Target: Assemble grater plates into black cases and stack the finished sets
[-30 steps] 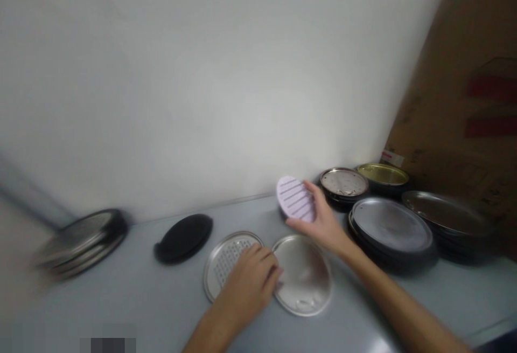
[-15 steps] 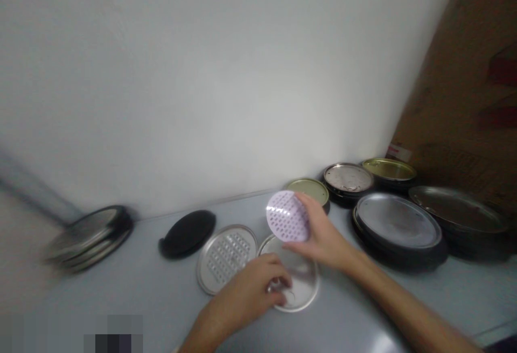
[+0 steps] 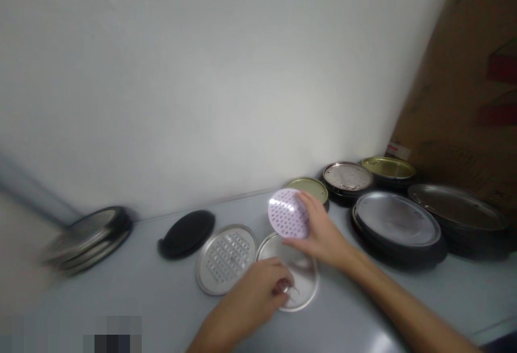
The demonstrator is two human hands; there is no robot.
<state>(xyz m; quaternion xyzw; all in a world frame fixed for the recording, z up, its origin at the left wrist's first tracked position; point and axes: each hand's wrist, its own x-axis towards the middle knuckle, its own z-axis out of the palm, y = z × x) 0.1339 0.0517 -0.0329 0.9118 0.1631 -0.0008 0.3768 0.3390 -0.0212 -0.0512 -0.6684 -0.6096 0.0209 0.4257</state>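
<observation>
My right hand (image 3: 317, 232) grips a pale purple round disc (image 3: 288, 214) with rows of holes by its right edge, holding it tilted up above the table. Below it a round silver metal lid (image 3: 305, 288) with a raised rim lies flat. My left hand (image 3: 270, 288) is over the left part of this lid, thumb and fingers curled together; a small shiny bit shows at the fingertips, too blurred to name. Just left of the lid lies a silver disc (image 3: 226, 260) with rows of small raised or cut marks.
A black round disc (image 3: 188, 234) lies farther left, then a stack of metal-topped discs (image 3: 91, 234). On the right stand several stacks of round lids, including a large silver-topped one (image 3: 398, 218) and a gold one (image 3: 388, 167). Behind are a white wall (image 3: 226, 83) and brown cardboard (image 3: 456, 89).
My left hand has moved slightly right over the lid, its fingers closing in. My right hand has tilted the purple disc a little; its glare has moved up.
</observation>
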